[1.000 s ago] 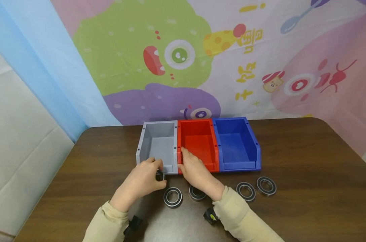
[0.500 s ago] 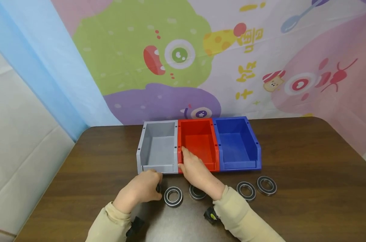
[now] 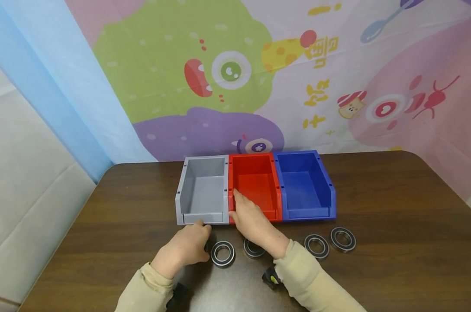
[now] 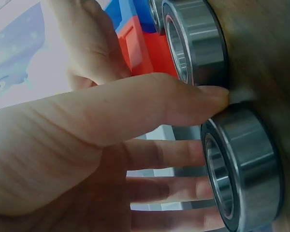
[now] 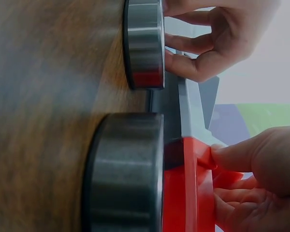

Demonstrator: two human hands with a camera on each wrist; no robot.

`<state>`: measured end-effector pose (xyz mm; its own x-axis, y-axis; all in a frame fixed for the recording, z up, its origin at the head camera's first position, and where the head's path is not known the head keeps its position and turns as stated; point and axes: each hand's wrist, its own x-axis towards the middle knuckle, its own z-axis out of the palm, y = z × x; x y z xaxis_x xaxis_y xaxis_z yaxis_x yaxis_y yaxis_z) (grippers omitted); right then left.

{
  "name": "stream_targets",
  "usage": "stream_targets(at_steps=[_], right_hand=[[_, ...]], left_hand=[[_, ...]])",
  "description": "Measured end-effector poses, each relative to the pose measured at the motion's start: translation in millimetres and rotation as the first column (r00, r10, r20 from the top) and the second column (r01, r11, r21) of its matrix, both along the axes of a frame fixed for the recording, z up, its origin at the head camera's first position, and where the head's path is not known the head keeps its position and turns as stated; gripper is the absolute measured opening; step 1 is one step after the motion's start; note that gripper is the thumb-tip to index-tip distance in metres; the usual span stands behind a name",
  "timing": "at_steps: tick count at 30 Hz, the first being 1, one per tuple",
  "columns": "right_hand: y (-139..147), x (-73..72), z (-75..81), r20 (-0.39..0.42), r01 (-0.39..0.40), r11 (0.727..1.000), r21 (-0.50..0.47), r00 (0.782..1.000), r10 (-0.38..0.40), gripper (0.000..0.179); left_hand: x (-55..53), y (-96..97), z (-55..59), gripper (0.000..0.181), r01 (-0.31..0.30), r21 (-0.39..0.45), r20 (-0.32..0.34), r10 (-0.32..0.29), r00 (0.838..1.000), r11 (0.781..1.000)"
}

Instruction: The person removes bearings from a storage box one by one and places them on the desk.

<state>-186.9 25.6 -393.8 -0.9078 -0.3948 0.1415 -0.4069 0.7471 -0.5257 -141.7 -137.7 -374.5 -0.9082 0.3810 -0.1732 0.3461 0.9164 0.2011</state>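
In the head view my left hand [image 3: 186, 246] is low on the table in front of the grey bin [image 3: 205, 190] and mostly hides a bearing. The left wrist view shows that bearing [image 4: 256, 166], steel with a dark seal, flat on the wood; my thumb touches its edge and the fingers lie along its other side. My right hand [image 3: 253, 219] grips the left wall of the red bin [image 3: 259, 186], thumb at the front corner. Beside the left hand lies a second bearing [image 3: 222, 254]. Another bearing [image 3: 253, 250] is partly covered by the right wrist.
A blue bin [image 3: 303, 188] adjoins the red one on the right. In front of it lie two more bearings, one nearer [image 3: 316, 247] and one farther right [image 3: 343, 239]. The brown table [image 3: 395, 208] ends at a printed cloth backdrop [image 3: 235, 65].
My left hand has come down from the grey bin's front edge toward me, bringing the bearing from a tilted, raised position to the table. The right hand has stayed in place.
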Motion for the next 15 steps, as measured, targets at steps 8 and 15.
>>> stream_targets(at_steps=[8,15], right_hand=[[2,-1.6,-1.3,0.026,-0.004,1.0,-0.018,1.0,0.004,0.058],[15,-0.3,5.9,0.043,-0.049,0.999,-0.002,0.998,0.049,0.056]], left_hand=[[-1.2,-1.6,1.2,0.036,0.024,0.007,0.018,-0.024,1.0,1.0],[-0.1,-0.7,21.0,0.029,0.036,0.029,0.069,-0.038,0.997,0.999]])
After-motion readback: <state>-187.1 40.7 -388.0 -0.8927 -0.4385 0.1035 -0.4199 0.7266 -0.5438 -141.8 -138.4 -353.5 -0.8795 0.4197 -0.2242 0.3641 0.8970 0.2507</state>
